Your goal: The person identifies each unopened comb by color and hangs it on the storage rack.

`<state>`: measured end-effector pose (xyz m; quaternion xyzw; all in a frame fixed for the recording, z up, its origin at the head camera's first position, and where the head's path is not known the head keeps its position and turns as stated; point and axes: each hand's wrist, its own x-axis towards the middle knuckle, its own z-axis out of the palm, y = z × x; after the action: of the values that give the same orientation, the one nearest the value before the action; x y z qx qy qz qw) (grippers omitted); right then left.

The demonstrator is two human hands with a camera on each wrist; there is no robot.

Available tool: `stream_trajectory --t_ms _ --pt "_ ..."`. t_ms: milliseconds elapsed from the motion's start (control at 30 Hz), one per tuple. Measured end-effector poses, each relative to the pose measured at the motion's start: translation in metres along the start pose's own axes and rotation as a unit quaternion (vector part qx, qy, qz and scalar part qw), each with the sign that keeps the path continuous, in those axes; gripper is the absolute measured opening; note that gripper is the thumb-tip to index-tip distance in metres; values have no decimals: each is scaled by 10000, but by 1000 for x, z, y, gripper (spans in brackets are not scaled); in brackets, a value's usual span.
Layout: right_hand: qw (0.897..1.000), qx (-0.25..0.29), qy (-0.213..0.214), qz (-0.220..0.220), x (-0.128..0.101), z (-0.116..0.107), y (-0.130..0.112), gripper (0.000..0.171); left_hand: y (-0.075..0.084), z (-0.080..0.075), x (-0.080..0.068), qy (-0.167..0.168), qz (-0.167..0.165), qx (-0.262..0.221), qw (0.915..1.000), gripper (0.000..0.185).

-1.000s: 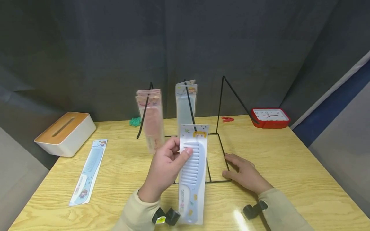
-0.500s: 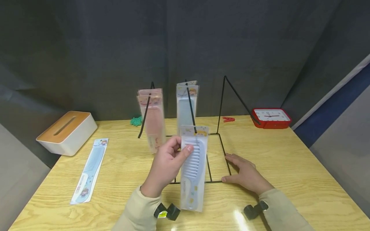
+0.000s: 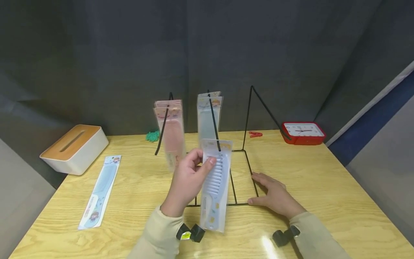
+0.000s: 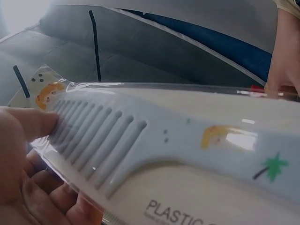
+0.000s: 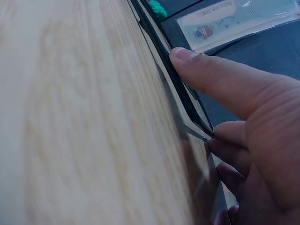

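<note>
My left hand (image 3: 187, 180) pinches a packaged pale blue comb (image 3: 214, 185) near its top, thumb on the teeth; the pack's hole sits on the tip of the middle prong (image 3: 214, 122) of a black wire rack (image 3: 249, 118). The left wrist view shows the comb (image 4: 154, 140) close up with my thumb (image 4: 23, 124) on it. My right hand (image 3: 273, 196) rests flat on the rack's base wire at its front right corner; the right wrist view shows a finger (image 5: 215, 79) lying along that wire. Pink combs (image 3: 171, 133) and blue combs (image 3: 208, 115) hang on the rack.
Another packaged blue comb (image 3: 98, 190) lies flat on the wooden table (image 3: 323, 187) at the left. A white tissue box (image 3: 74, 148) stands at the far left, a red clock (image 3: 302, 132) at the far right, a red clip (image 3: 254, 134) and a green item (image 3: 152, 136) near the back.
My left hand has carried the comb pack up and away along the middle prong, turning it slightly edge-on. The right hand has stayed on the rack base.
</note>
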<state>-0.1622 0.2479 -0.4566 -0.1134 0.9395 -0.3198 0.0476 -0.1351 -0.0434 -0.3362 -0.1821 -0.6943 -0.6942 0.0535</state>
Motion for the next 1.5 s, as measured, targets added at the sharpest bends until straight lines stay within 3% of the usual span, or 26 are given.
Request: stream_trajectory --t_ms 200,400,667,900,1033,1200,1500 --pt "9999 104 -21 -63 -1 0 -2 97 -5 2 13 245 96 262 9993 15" --pt "9999 92 22 -77 -2 0 -1 97 -5 0 43 384 122 770 9962 18" --pt "9999 131 -28 9 -1 -1 2 96 -4 -8 89 922 -662 1078 9877 24" --pt "9999 144 -53 68 -2 -1 1 96 -2 -10 111 1273 -1299 1704 9684 34" --pt "9999 77 -45 101 -2 -1 -1 96 -7 -9 115 1358 -1552 1858 9607 42" --pt "9999 97 -2 68 -3 -2 0 95 -26 -5 112 1503 -1464 2062 9558 51" --pt "9999 28 75 -110 -5 -2 -1 94 -67 -4 87 1243 -1907 1732 9582 55"
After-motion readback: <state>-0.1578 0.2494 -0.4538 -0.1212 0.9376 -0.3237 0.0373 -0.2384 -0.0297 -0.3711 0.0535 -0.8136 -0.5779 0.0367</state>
